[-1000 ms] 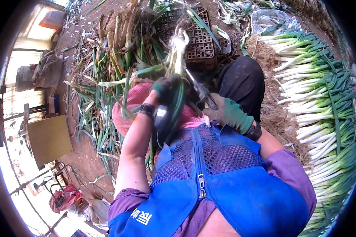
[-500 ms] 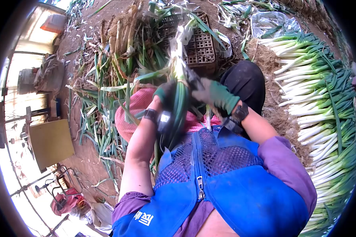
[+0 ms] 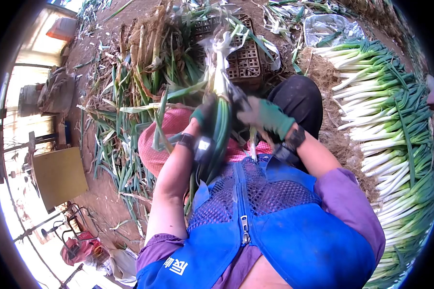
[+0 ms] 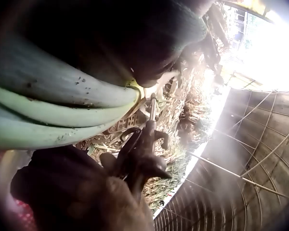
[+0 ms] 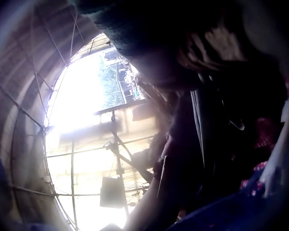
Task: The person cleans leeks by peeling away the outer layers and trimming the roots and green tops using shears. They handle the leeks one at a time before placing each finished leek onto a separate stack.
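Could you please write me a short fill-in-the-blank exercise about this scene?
1. The left hand and right hand both wear ____ gloves.
2. The ____ hand grips the bunch of green onions; the other holds scissors.
3. The large pile of onions lies on the person's ____ side.
Missing words: green; left; right.

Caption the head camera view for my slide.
Left hand grips a green onion bunch, right hand holds a cutting tool against it, beside piled trimmed onions.
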`<state>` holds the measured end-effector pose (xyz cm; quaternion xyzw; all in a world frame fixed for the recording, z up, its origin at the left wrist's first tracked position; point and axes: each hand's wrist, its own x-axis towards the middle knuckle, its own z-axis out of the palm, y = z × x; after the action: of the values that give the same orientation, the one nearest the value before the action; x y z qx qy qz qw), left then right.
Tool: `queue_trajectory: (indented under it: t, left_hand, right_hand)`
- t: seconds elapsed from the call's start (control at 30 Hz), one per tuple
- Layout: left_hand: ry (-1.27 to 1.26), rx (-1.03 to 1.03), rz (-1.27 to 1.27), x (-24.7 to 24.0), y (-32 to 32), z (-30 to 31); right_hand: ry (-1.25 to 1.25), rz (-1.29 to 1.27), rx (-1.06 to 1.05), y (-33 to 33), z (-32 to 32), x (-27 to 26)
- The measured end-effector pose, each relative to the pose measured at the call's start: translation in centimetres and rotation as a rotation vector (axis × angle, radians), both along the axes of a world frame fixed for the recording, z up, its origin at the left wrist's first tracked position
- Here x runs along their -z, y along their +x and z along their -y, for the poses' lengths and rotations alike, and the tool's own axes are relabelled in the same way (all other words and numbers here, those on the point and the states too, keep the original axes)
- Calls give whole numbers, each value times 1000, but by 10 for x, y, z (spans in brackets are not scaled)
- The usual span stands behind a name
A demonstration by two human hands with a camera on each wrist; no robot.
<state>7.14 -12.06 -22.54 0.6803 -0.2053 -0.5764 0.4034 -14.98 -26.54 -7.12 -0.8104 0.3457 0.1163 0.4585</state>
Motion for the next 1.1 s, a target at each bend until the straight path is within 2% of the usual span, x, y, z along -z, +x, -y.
queue_trajectory:
  t: [0.07, 0.13, 0.17, 0.2, 0.27, 0.3, 0.37, 0.43, 0.47, 0.5, 0.57, 0.6, 0.63, 0.67, 0.7, 0.73, 0.77, 0.8, 0.83, 0.87, 0.93, 0.97, 1.03, 1.1]
  left_hand:
    - [-163, 312, 659, -16, -9, -6]
    - [-106, 565, 961, -59, -16, -6]
    - [-123, 597, 1046, -60, -18, -7]
    - [-134, 584, 1049, -55, -19, -9]
    - [-132, 383, 819, -33, -14, -11]
    - [-84, 166, 471, -31, -16, -10]
    - [157, -385, -578, -26, -20, -5]
    - [161, -317, -572, -15, -18, -5]
    - [158, -279, -565, -8, -17, -5]
    - [148, -239, -555, -4, -16, -3]
    - [171, 265, 179, -9, -15, -1]
    - [161, 492, 571, -12, -15, 2]
    - [125, 351, 349, -1, -9, -5]
    - [57, 293, 380, 19, 8, -5]
    - [-12, 127, 445, 3, -4, 3]
    - [-99, -238, 399, 13, -7, 7]
    - [-32, -271, 554, -15, -4, 8]
    - [49, -308, 702, -48, -2, 9]
    - [-92, -346, 693, 16, 22, 1]
    - [57, -252, 468, 26, 28, -3]
    - [165, 415, 653, 29, 31, -4]
    - [130, 715, 739, 32, 32, -5]
    - [406, 207, 232, -15, -3, 11]
    - [167, 279, 308, 45, 13, 9]
  right_hand:
    - [-63, 32, 54, 28, 23, 13]
    - [13, 67, 81, 54, 48, 31]
    - [54, 24, 78, 68, 59, 42]
    - [8, 25, 45, 75, 64, 48]
    - [-84, 24, -22, 83, 68, 53]
    - [-91, 39, -9, 81, 68, 51]
    - [-63, 90, 69, 71, 69, 45]
    - [-128, 88, 75, 66, 62, 38]
    - [-247, 58, -324, 61, 59, 31]
    - [-222, 77, -284, 57, 53, 46]
    - [-171, 116, -205, 51, 42, 79]
    - [-262, 191, -59, 39, 35, 93]
    - [-244, 205, -38, 33, 31, 77]
    - [-207, 116, -34, 32, 30, 61]
    - [-317, 103, -110, 32, 28, 84]
    - [-305, 72, -101, 32, 27, 83]
    - [-294, 40, -92, 31, 25, 82]
    - [-166, 3, -3, 25, 17, 48]
    - [-98, -16, -25, 23, 13, 40]
    - [-30, -35, -49, 21, 10, 35]
    - [-48, -67, -57, 18, -3, 29]
    - [-34, -63, -56, 16, -7, 30]
    - [-43, -72, -29, 12, -11, 31]
    - [-55, -55, 35, 7, -12, 33]
